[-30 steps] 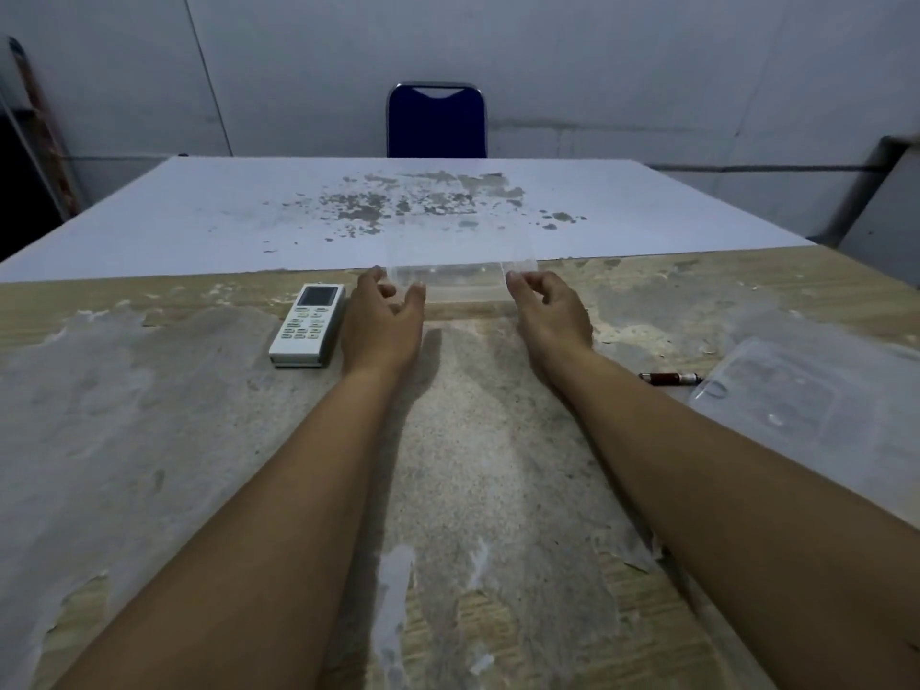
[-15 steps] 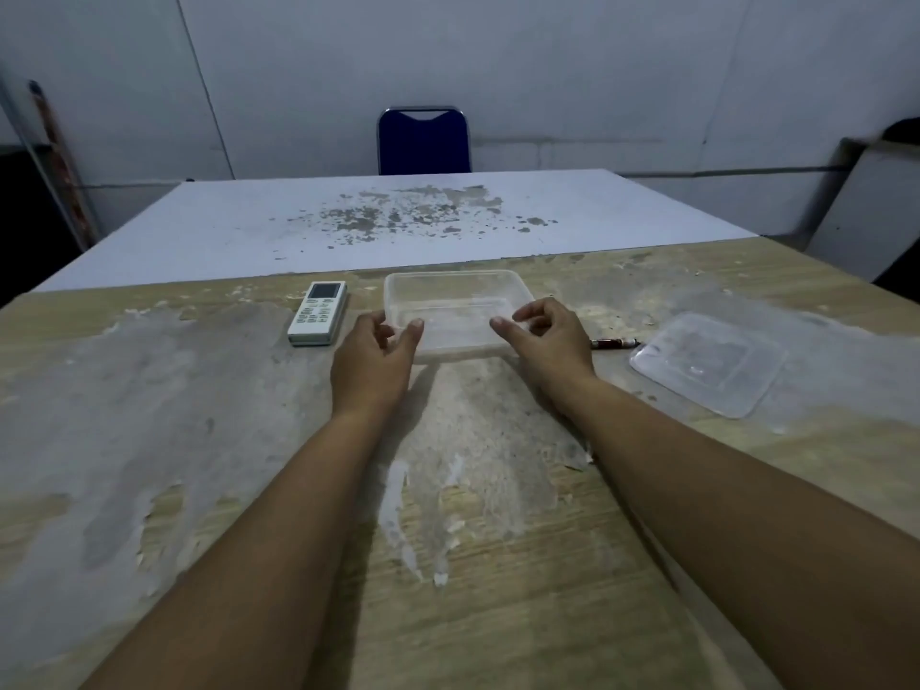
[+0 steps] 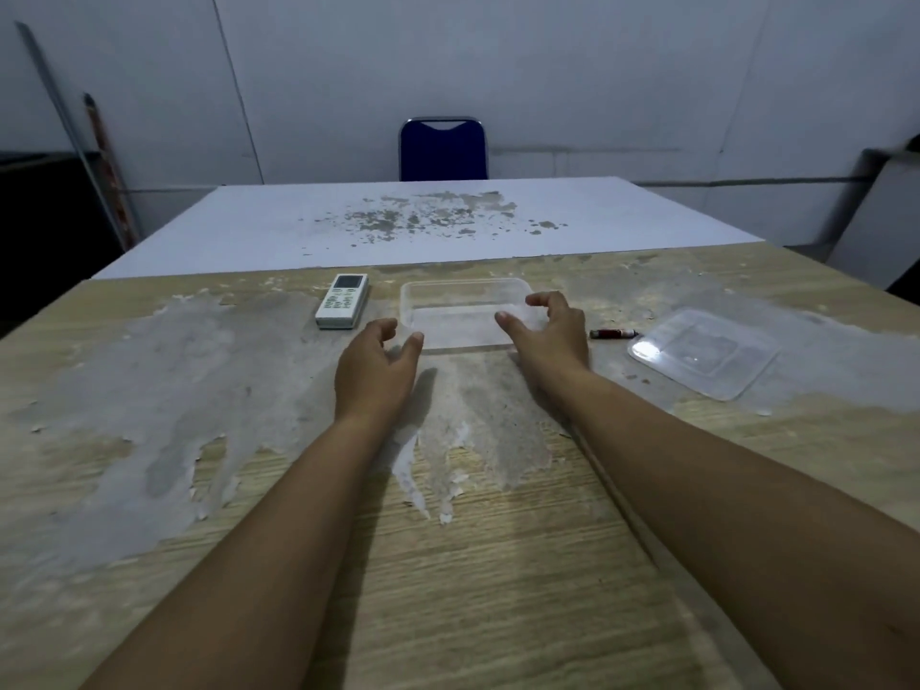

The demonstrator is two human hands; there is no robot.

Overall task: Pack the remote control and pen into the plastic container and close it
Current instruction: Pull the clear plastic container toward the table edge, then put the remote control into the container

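Observation:
A clear plastic container (image 3: 463, 291) stands open and empty on the worn wooden table (image 3: 249, 490). To its left lies a white remote control (image 3: 342, 301). A dark red pen (image 3: 612, 334) lies to its right, partly hidden behind my right hand. Further right rests the clear lid (image 3: 704, 352), flat on the table. My left hand (image 3: 376, 371) is at the container's near left corner with fingers spread, holding nothing. My right hand (image 3: 550, 331) is at the near right corner, fingers apart and just off the container's wall.
A white board (image 3: 423, 226) with grey flaking patches covers the table's far half. A blue chair (image 3: 443, 151) stands behind it against the wall. Poles (image 3: 99, 156) lean at the far left. A grey panel (image 3: 881, 221) stands at the far right.
Both hands have let go of the container and opened, pulling back slightly. The view has drawn back, and the lid and pen now show fully at the right.

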